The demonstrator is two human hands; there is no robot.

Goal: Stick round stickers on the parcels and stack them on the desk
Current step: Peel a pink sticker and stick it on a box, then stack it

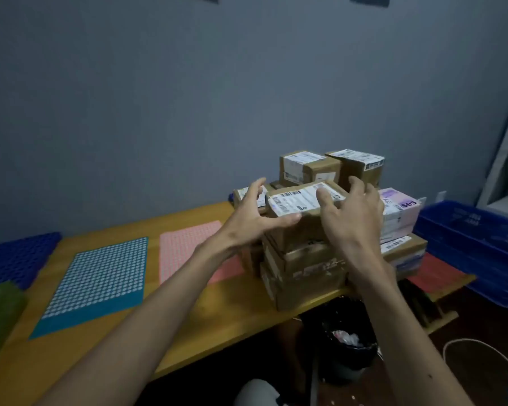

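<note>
Left hand: the left hand [255, 213] is hovering open at the left end of the top parcel [298, 200], fingers spread and straight, thumb reaching along the parcel's near edge.
Right hand: the right hand [351, 213] is curving over the parcel's right end, thumb lying on the white label; whether it is actually gripping cannot be told.
Top parcel: a brown box with a barcode label facing up is sitting between the two hands, on top of the front stack [302, 273].
Front stack: brown boxes are lying one on another at the near edge of the surface [217, 306], their front faces overhanging it slightly.
Neighbouring parcels: a pink and white parcel [401, 212] is resting just right of the hands on a flatter box; two brown labelled parcels [308, 168] [361, 165] are standing side by side behind.
Sticker sheets: a pink sheet [185, 247] is lying just left of the stack, partly under the left forearm; a blue sheet of pale round stickers [100, 282] is lying beside it, further left.
Edges: a dark blue sheet [15, 256] and a green sheet [0, 312] are lying at the far left; a red sheet [434, 276] is showing at the right end.
Beyond: a blue crate [475, 244] is standing right of the surface; a black bin [346, 347] is sitting below it.
</note>
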